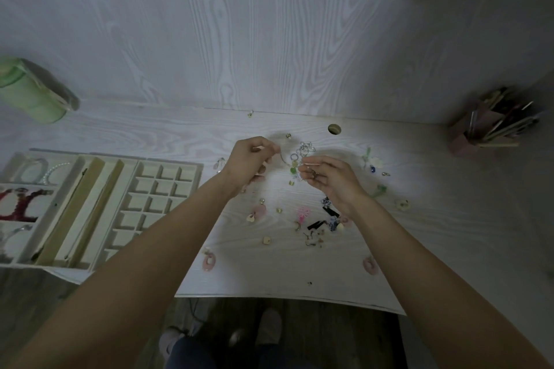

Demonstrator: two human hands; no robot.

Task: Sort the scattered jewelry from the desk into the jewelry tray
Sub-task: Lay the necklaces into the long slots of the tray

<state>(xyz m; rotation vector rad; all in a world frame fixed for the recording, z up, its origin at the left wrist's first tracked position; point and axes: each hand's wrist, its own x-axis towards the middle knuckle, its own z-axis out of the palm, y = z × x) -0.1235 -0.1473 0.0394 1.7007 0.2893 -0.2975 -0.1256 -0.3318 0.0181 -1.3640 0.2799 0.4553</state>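
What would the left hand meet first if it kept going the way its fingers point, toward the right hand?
Probably the silver charm cluster with green beads strung between the two hands, then the right hand. The left hand pinches one end of that thin chain. Depth is unclear, so this is a guess.

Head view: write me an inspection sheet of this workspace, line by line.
Surface: pale wood-grain desk with a round hole near its back edge.
Job's things: jewelry tray at left, its small grid compartments look bare; scattered jewelry mid-desk; necklace held up.
Clutter: green container far left; pen holder far right.
Hands: left hand and right hand each pinch the necklace.
Cables: nothing seen.
Surroundings: wood-grain back panel; dark floor and feet below.
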